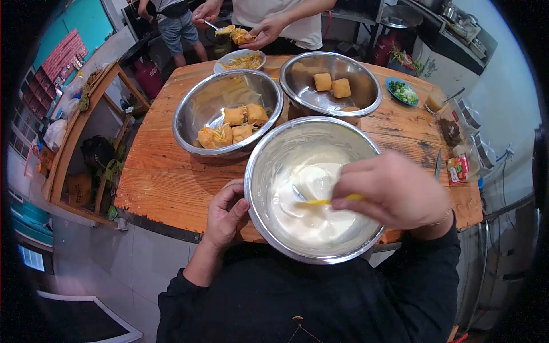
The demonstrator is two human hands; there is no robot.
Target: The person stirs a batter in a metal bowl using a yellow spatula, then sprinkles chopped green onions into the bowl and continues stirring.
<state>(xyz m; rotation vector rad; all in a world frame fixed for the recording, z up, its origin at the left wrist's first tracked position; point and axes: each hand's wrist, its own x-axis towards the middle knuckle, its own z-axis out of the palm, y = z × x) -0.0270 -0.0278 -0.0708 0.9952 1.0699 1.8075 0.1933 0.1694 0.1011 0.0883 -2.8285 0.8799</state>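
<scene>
Looking down from the head camera, the person's left hand (226, 211) grips the rim of a steel bowl (257, 166) that sits at the near edge of the wooden counter (166, 171), fingers curled against its outer wall. The right hand (394, 191) hovers over the same bowl, clenched around a thin yellow handle (337, 199) whose far end dips into the pale, smooth batter (311, 206) that fills the bottom. Of the two hands, then, the left is closed on the bowl and the right is closed on the handle. Just beyond, touching or nearly touching the first bowl, stands a second bowl (194, 108) that holds several orange-brown stuffed squares (237, 123), some with shreds showing. Beside it to the right sits a third bowl (366, 86) with two plainer squares (331, 84) near its middle and another at its near wall. At the far edge of the counter another person's hands (260, 31) hold a filled piece and a spoon (210, 25) above a plate of shredded filling (243, 59). A small blue dish of chopped greens (404, 90) rests to the right of the third bowl, and a printed packet (457, 168) lies near the counter's right edge.
</scene>
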